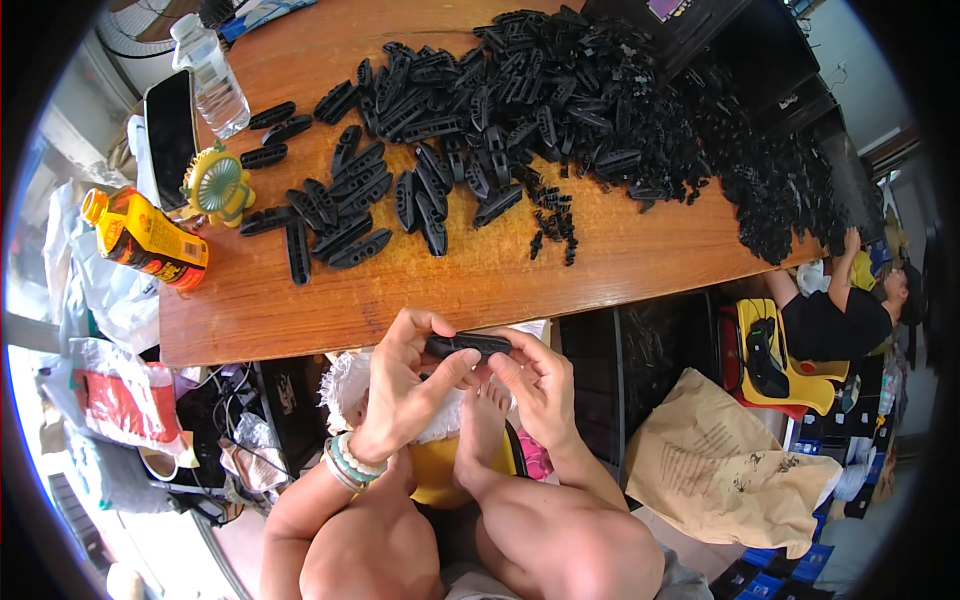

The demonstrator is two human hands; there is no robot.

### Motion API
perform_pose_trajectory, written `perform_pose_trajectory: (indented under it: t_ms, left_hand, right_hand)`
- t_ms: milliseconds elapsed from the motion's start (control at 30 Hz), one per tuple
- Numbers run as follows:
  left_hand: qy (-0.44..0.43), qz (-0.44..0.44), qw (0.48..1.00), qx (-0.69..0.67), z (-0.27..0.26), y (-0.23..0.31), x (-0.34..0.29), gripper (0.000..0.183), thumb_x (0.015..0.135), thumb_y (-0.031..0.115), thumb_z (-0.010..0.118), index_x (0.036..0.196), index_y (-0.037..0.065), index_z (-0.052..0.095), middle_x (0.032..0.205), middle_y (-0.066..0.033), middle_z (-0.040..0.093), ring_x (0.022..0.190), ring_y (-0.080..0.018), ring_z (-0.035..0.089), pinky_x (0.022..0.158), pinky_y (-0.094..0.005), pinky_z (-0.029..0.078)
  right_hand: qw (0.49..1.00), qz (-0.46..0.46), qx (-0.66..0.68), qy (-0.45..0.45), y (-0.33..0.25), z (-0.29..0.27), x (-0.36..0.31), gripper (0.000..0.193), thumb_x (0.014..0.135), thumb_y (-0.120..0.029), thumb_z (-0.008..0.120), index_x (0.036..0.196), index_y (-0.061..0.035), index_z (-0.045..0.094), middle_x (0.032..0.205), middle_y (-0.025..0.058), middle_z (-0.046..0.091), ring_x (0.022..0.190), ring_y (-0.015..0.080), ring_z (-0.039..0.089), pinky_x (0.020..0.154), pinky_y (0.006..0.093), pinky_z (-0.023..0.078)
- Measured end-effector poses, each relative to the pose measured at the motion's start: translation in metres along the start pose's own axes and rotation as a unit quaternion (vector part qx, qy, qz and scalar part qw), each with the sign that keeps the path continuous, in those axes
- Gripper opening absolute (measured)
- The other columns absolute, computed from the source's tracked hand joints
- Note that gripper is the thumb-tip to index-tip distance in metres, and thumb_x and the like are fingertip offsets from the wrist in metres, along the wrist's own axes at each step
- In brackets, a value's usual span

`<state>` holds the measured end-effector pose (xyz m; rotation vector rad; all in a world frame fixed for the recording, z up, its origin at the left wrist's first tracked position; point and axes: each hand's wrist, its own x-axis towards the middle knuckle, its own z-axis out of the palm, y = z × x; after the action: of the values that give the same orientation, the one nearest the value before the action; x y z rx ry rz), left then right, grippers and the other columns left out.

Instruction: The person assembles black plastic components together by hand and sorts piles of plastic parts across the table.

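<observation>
Just off the table's near edge, above my lap, I hold one elongated black plastic part (468,346) in both hands. My left hand (415,365) pinches its left end between thumb and fingers. My right hand (535,375) grips the other end, thumb against the lower side. The fingers cover both ends of the part. Beyond my hands, several similar black parts (345,190) lie loose on the wooden table (450,290). A small group of tiny black pieces (553,222) sits to their right.
A large heap of black parts (600,100) spreads across the far right. On the left stand a yellow drink bottle (155,240), a small yellow fan (217,185), a phone (170,135) and a clear bottle (212,80). A brown paper bag (715,450) lies right of my knees; another person (840,320) sits beyond.
</observation>
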<state>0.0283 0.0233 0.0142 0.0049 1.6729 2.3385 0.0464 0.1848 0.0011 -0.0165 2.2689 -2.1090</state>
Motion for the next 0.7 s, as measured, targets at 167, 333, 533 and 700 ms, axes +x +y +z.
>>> perform_pose_trajectory:
  t_ms: [167, 333, 533, 700]
  left_hand:
    - [0.001, 0.012, 1.000, 0.017, -0.004, -0.010, 0.001, 0.026, 0.084, 0.003, 0.065, 0.101, -0.002, 0.046, 0.089, -0.0134, 0.064, 0.074, -0.0145, 0.066, 0.062, -0.0238, 0.054]
    - [0.123, 0.305, 0.805, 0.493, -0.027, 0.006, 0.025, 0.024, 0.073, 0.000, 0.070, 0.094, 0.000, 0.058, 0.090, -0.0125, 0.057, 0.075, -0.0246, 0.059, 0.060, -0.0338, 0.049]
    - [0.177, 0.284, 0.648, 0.684, -0.076, 0.017, 0.052, 0.030, 0.070, 0.001, 0.065, 0.098, 0.000, 0.056, 0.093, -0.0111, 0.052, 0.088, -0.0287, 0.050, 0.078, -0.0374, 0.043]
    - [0.199, 0.367, 0.753, 0.508, -0.060, 0.010, 0.050, 0.026, 0.074, -0.004, 0.063, 0.098, -0.001, 0.053, 0.094, -0.0117, 0.059, 0.080, -0.0242, 0.057, 0.070, -0.0322, 0.046]
  right_hand:
    - [1.000, 0.002, -0.007, 0.016, 0.005, -0.003, 0.001, 0.023, 0.087, -0.013, 0.063, 0.101, 0.0052, 0.062, 0.078, 0.0078, 0.067, 0.070, 0.0111, 0.063, 0.062, 0.0236, 0.048]
    - [0.970, 0.140, -0.135, -0.147, 0.016, -0.044, 0.005, 0.024, 0.085, -0.012, 0.065, 0.102, 0.0037, 0.062, 0.073, 0.0078, 0.068, 0.064, 0.0089, 0.063, 0.057, 0.0232, 0.048]
    - [0.987, -0.002, -0.159, 0.036, 0.019, -0.027, 0.033, 0.020, 0.084, -0.008, 0.064, 0.101, 0.0019, 0.062, 0.070, 0.0127, 0.065, 0.061, 0.0171, 0.064, 0.055, 0.0258, 0.048]
    - [0.883, -0.195, -0.388, 0.178, 0.019, -0.039, 0.104, 0.011, 0.084, -0.006, 0.062, 0.094, -0.0031, 0.063, 0.080, 0.0094, 0.060, 0.065, 0.0226, 0.062, 0.057, 0.0303, 0.046]
